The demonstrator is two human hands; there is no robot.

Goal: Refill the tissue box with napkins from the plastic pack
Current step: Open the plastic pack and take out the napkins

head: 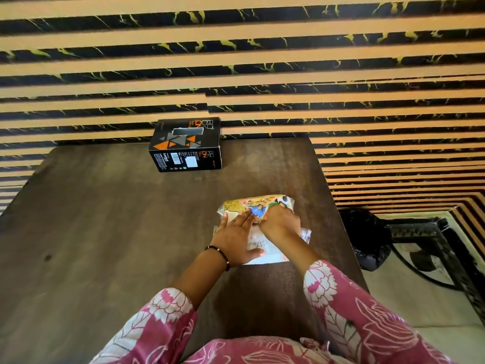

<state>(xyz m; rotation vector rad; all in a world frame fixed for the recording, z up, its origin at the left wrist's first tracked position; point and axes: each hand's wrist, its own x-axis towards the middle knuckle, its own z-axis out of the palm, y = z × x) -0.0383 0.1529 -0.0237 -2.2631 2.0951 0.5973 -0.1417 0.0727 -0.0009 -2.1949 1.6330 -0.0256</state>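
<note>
Striped wall panelling (262, 48), tan bands alternating with black gold-veined marble, fills the whole upper half of the frame and wraps down the right side. Below it the dark wood-grain counter (105, 219) spreads across the centre and left, matt and flat, likely with enough friction that a pack will not skate when pressed. At lower right a pale floor (420, 298) shows, with a black bin bag (367, 237) just beside the counter's edge and a dark ornate frame (433, 245) next to it.

At the counter's far edge, upper centre, stands the tissue box (185, 144), black card with orange and grey triangles, its top slot facing up. It looks light and stiff, easily dented if squeezed, so it is best taken by its short ends.

The plastic pack (258, 227) lies right of centre, well apart from the box. It is a soft, crinkly film around a compressible stack of napkins: light, slippery on the outside, yielding under pressure. The film's loose end or seam should be the place to pinch and tear; the stack inside wants lifting from both sides together.

The left hand (237, 237) lies flat on the pack, fingers straight and pressing it down. The right hand (280, 222) is curled over the pack's far printed end, its grip apparently pinching the film, though the fingertips are hidden.
</note>
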